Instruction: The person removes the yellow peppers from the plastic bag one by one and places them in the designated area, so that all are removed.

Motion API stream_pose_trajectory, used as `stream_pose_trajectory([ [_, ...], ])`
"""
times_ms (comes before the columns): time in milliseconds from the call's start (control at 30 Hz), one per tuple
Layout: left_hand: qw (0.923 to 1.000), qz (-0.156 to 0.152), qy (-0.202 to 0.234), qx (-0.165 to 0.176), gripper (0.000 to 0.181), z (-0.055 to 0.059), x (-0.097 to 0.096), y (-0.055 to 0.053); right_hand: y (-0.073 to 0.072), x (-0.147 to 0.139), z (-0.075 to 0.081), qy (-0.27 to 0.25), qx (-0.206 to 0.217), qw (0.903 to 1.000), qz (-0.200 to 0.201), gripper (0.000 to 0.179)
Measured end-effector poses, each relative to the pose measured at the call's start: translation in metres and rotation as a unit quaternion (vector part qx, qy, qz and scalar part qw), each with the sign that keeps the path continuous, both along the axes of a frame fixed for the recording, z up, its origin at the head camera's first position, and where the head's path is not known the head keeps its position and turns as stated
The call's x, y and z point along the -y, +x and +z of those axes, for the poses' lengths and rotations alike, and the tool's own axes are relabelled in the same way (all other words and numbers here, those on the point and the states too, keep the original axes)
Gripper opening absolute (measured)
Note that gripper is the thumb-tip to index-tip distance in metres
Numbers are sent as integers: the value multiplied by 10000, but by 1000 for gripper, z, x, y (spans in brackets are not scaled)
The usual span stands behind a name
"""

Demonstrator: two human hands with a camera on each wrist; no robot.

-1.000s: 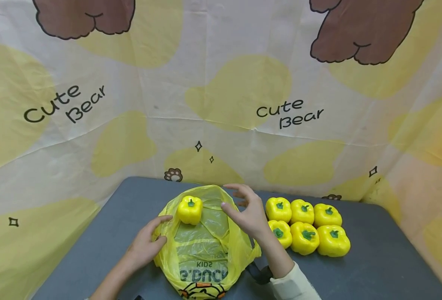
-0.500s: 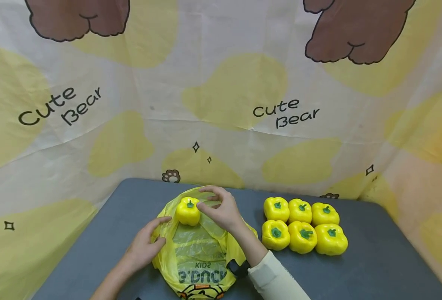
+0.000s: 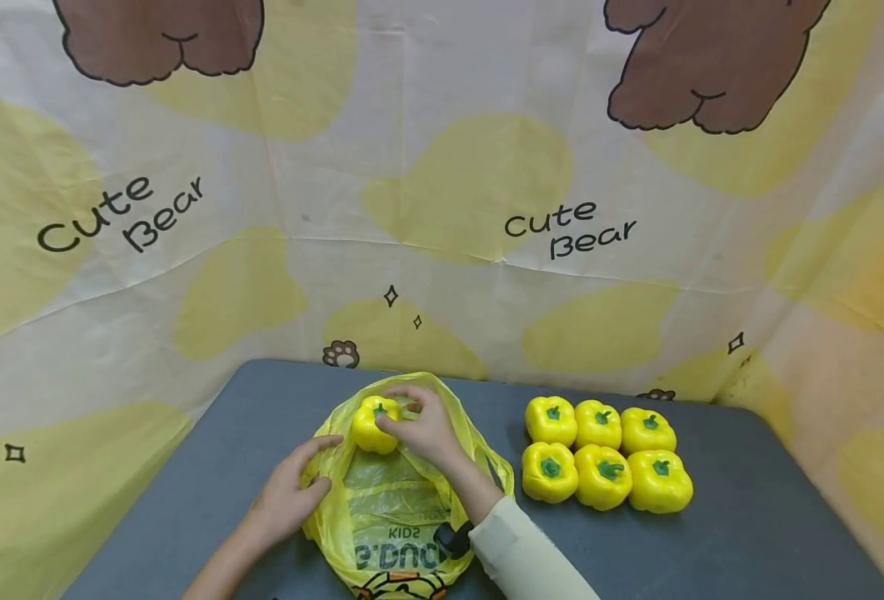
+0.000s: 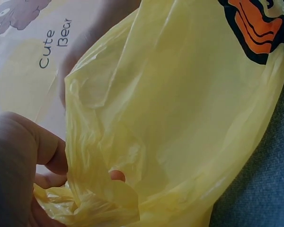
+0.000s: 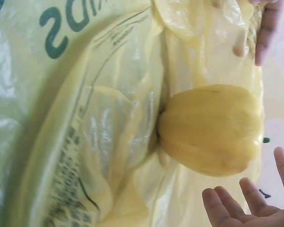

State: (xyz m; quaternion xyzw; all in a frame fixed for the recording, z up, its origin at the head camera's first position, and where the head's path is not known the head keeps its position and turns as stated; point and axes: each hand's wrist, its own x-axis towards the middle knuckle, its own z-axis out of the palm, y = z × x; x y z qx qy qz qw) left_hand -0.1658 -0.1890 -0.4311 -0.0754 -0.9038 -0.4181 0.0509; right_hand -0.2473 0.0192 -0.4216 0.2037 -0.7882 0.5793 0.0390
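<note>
A yellow plastic bag (image 3: 385, 475) lies with its mouth spread on the table, dark print inside. One yellow bell pepper (image 3: 369, 427) with a green stem sits at its far left part; the right wrist view shows the bell pepper (image 5: 210, 130) lying against the film. My left hand (image 3: 286, 493) grips the bag's left rim; in the left wrist view a fingertip (image 4: 117, 175) shows past the film. Reaching over the bag, my right hand (image 3: 428, 427) has its fingers spread beside the pepper. In the right wrist view these fingers (image 5: 255, 196) stand a little apart from it.
Several yellow bell peppers (image 3: 602, 475) stand in two rows on the grey table (image 3: 741, 533), right of the bag. A printed cloth (image 3: 442, 167) hangs behind the table. A black strap (image 3: 452, 540) is on the right wrist.
My right hand has moved left from the bag's right rim to the pepper inside. The left hand keeps its place at the left rim.
</note>
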Motion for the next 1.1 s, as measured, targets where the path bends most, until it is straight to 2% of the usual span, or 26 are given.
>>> stream_pose_trajectory([
  [200, 10000, -9, 8, 53, 53, 0, 1, 1, -2, 5, -7, 150, 540, 9981, -253, 38],
  [400, 9999, -25, 25, 111, 53, 1, 1, 1, -4, 8, -15, 297, 755, 9961, -348, 38],
  [533, 10000, -3, 21, 61, 53, 0, 0, 2, -2, 8, -17, 302, 817, 9957, -326, 38],
  [833, 9997, -13, 47, 220, 52, -4, 0, 1, -3, 7, -23, 153, 956, 9952, -165, 40],
  [1100, 10000, -6, -26, 19, 53, -5, 0, -2, -3, 6, -21, -29, 1047, 9944, -160, 38],
])
